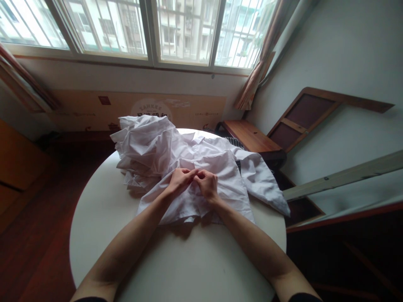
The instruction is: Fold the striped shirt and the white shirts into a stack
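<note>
A white shirt [220, 167] lies spread on the round white table [201, 260], one sleeve [264, 180] stretching out to the right past the table's edge. My left hand [181, 180] and my right hand [207, 183] meet over the middle of its front. Both are closed, fingertips pinched together on the fabric and nearly touching each other. Any small part between the fingertips, such as a button, is too small to make out. Beside the shirt, on the left, rises a crumpled heap of white cloth [143, 147].
Beyond the table at the right stands a low wooden stand [252, 136], with a brown wooden frame [302, 113] against the wall. A long printed box or panel [116, 107] sits under the barred window [185, 33]. Curtains [252, 86] hang at both sides.
</note>
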A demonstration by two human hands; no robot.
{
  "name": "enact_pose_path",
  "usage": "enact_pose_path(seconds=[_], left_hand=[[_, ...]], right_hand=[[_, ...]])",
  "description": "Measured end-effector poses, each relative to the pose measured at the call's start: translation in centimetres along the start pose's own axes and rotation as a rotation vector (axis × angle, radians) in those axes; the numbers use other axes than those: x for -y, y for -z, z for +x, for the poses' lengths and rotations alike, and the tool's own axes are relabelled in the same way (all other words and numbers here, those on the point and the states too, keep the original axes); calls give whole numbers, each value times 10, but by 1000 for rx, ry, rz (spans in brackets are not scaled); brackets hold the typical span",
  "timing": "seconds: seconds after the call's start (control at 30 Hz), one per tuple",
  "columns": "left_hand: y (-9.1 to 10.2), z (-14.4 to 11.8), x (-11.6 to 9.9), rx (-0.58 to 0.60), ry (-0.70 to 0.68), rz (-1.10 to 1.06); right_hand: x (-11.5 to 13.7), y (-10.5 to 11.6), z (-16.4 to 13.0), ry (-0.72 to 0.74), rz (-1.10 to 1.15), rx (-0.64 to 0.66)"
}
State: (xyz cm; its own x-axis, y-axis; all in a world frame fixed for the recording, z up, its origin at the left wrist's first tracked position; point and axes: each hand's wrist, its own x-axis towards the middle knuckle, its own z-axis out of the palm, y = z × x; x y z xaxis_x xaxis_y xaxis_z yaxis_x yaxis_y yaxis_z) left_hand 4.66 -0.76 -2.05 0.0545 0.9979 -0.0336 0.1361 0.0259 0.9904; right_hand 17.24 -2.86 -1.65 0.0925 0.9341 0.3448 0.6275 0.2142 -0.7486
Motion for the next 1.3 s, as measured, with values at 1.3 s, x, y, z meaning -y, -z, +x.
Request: enact_pose_path(seconds=[1.3], left_hand=[[6,-2,-6,-150,-339,477]], right_hand=[[-14,9,29,-438,641,330]])
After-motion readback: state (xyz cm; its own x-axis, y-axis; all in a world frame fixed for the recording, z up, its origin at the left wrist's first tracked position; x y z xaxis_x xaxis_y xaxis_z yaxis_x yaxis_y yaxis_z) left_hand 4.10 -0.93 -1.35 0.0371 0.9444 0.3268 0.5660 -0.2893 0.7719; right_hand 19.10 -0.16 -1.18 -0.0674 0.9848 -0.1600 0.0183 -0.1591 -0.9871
